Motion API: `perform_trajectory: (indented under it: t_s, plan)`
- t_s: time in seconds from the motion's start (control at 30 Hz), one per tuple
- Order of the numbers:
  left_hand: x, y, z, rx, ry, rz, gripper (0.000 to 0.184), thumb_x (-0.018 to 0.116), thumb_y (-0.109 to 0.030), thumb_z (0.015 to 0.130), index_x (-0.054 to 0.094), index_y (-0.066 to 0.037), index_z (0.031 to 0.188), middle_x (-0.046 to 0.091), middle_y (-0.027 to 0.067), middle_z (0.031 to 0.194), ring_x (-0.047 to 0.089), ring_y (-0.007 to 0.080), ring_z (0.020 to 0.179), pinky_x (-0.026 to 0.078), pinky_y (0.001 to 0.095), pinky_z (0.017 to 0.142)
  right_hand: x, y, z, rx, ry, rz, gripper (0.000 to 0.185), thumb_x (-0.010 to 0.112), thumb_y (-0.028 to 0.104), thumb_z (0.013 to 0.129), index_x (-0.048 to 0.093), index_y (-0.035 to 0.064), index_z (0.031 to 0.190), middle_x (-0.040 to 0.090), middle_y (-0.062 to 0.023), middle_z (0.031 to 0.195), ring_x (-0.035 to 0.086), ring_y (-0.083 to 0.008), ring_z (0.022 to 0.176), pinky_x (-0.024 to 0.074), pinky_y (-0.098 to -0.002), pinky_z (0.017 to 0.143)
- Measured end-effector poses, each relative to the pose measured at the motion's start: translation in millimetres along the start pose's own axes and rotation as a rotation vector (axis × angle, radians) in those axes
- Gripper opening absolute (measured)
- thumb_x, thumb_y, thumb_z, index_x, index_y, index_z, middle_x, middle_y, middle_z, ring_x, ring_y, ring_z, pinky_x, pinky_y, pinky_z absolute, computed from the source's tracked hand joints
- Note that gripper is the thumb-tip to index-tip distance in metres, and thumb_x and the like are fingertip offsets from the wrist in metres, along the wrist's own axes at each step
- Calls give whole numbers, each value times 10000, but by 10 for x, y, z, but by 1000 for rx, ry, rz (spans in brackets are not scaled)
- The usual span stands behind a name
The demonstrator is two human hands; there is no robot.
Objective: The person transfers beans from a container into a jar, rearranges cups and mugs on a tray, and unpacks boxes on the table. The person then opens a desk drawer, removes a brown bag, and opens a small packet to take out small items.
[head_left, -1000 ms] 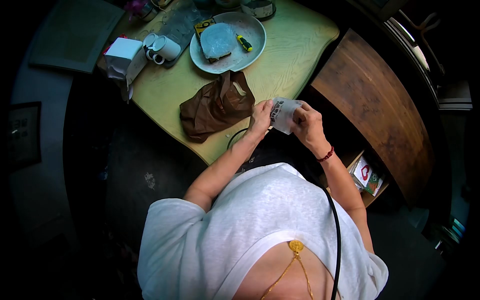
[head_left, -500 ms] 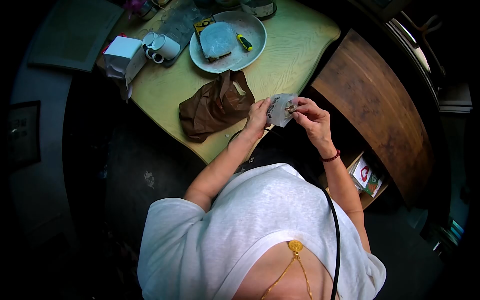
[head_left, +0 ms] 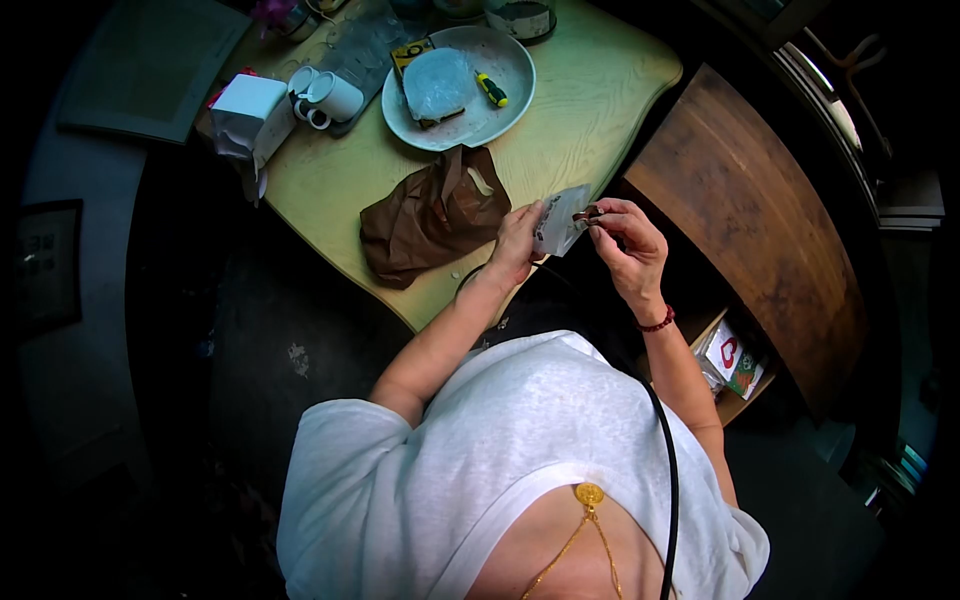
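Note:
A small translucent plastic bag [head_left: 558, 222] with dark printing hangs between my hands, just past the table's front edge. My left hand [head_left: 516, 238] pinches its left side. With thumb and fingertips, my right hand [head_left: 630, 243] grips a small dark brown object [head_left: 586, 216] at the bag's right side; its exact shape is too small to tell. A crumpled brown bag [head_left: 425, 222] lies on the table to the left of my left hand.
On the pale wooden table [head_left: 590, 100], a white plate [head_left: 510, 118] holds a whitish block [head_left: 437, 84] and a yellow-black tool [head_left: 491, 89]. White cups [head_left: 333, 95] and a white box [head_left: 248, 112] stand left. A brown wooden surface [head_left: 750, 220] is at right.
My right hand has come out from the plastic bag and moved slightly right, with the small brown object now showing at its fingertips. The bag has shifted slightly left.

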State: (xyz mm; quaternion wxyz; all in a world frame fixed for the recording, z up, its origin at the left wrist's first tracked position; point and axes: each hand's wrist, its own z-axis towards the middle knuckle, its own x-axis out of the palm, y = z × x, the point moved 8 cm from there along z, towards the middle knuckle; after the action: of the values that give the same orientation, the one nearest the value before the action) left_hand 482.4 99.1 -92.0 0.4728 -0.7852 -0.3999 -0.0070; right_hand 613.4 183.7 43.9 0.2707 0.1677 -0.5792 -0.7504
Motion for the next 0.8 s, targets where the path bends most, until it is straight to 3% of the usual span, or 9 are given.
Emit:
perform_trajectory:
  t_s: [0.17, 0.37, 0.63, 0.7, 0.77, 0.8]
  plan:
    - [20, 8, -5, -2, 37, -13, 250, 499, -301, 916, 580, -65, 911, 562, -1, 680, 480, 61, 460, 319, 203, 349, 4, 62, -10, -34, -37, 65, 94, 630, -58, 739, 612, -42, 830, 602, -98, 933, 576, -121, 762, 462, -213, 673]
    - [59, 35, -20, -41, 119, -56, 285, 476, -321, 927, 509, -48, 852, 517, 51, 648, 447, 103, 454, 311, 197, 375, -6, 262, -45, -201, -29, -175, 143, 638, -73, 720, 605, -39, 854, 611, -129, 949, 616, -170, 809, 494, -245, 703]
    - [193, -44, -104, -26, 246, -169, 309, 450, -345, 935, 508, -48, 870, 465, 32, 613, 402, 96, 437, 294, 191, 391, 118, 564, -77, -384, 1, -374, 161, 640, -91, 696, 589, -34, 837, 607, -167, 929, 634, -226, 769, 508, -259, 671]
    - [220, -74, -127, -18, 243, -178, 300, 461, -336, 932, 511, -46, 876, 468, 32, 614, 412, 97, 438, 300, 194, 389, 133, 592, -77, -396, 2, -367, 154, 639, -90, 700, 589, -35, 834, 609, -163, 930, 632, -208, 764, 506, -254, 661]
    - [204, -176, -173, 67, 125, -86, 273, 477, -299, 931, 536, -34, 906, 530, 35, 682, 497, 101, 528, 392, 211, 468, 144, 597, -97, -409, 5, -360, 147, 638, -89, 703, 589, -36, 832, 611, -159, 932, 630, -191, 760, 505, -249, 652]
    - [180, -127, -134, 67, 125, -86, 273, 477, -299, 931, 536, -34, 906, 530, 35, 682, 497, 101, 528, 392, 211, 468, 118, 507, -89, -304, 7, -229, 137, 633, -84, 711, 590, -37, 833, 614, -154, 939, 622, -168, 754, 500, -237, 638]
